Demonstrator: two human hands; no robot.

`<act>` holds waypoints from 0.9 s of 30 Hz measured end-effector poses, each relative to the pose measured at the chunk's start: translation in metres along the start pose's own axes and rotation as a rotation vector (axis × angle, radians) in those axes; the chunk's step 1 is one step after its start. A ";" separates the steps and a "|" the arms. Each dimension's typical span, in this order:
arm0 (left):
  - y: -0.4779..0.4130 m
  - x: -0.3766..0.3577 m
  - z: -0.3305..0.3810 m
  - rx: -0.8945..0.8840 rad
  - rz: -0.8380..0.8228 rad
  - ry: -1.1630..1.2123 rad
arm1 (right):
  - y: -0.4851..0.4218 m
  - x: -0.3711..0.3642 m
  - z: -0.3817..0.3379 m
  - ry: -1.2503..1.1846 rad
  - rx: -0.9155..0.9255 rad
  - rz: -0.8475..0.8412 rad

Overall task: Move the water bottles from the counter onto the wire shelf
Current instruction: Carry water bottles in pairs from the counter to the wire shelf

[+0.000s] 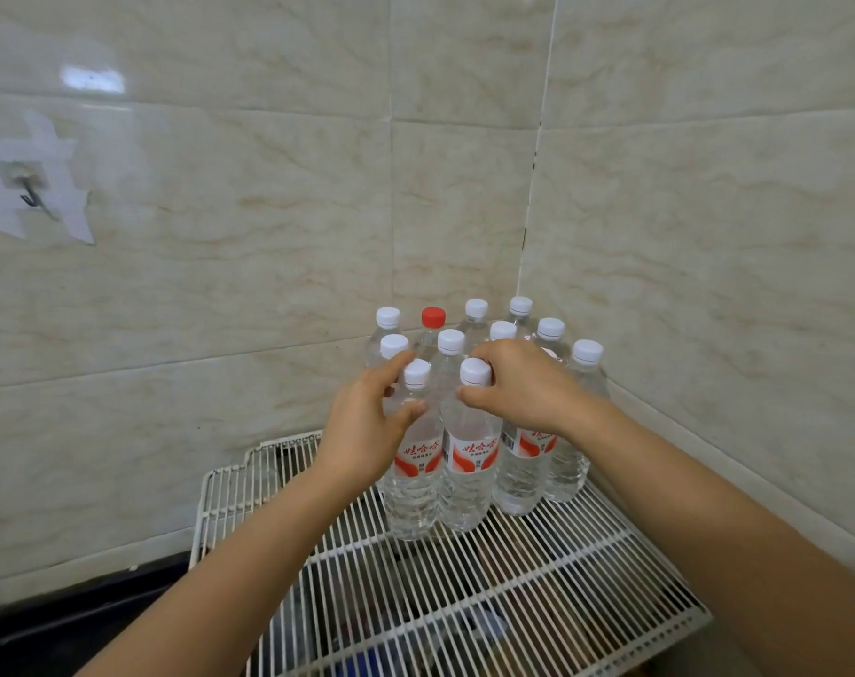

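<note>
Several clear water bottles with white caps stand upright in a cluster at the far right corner of the white wire shelf (489, 569). One bottle at the back has a red cap (433, 316). My left hand (366, 422) is wrapped around the neck of the front left bottle (413, 486). My right hand (523, 383) grips the neck of the front right bottle (469, 481), just below its cap. Both bottles rest on the shelf wires, side by side and touching.
Beige tiled walls meet in a corner right behind the bottles. A taped metal hook (32, 193) sits on the left wall. A dark counter edge (73, 613) lies below left. Dark items show under the shelf wires.
</note>
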State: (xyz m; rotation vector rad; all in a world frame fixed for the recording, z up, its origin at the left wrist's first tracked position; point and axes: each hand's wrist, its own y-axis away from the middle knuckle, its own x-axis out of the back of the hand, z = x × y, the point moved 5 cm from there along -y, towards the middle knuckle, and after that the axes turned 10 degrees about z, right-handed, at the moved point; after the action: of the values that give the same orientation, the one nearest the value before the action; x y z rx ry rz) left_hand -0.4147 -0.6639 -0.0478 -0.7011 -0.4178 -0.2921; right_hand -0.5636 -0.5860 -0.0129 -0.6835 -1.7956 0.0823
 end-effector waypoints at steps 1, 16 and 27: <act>0.003 0.002 0.000 -0.011 0.005 -0.002 | 0.001 0.002 -0.003 0.030 0.027 0.031; 0.088 0.159 -0.091 0.181 0.217 -0.241 | 0.048 -0.076 -0.174 -0.240 0.476 0.195; 0.287 0.399 -0.190 0.472 0.299 -0.587 | 0.198 -0.221 -0.417 -0.254 0.624 -0.235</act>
State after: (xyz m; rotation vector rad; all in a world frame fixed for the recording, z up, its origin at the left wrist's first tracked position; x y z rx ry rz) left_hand 0.1000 -0.6303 -0.1536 -0.3630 -0.8943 0.3034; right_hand -0.0700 -0.6464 -0.1363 -0.0133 -1.9336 0.5653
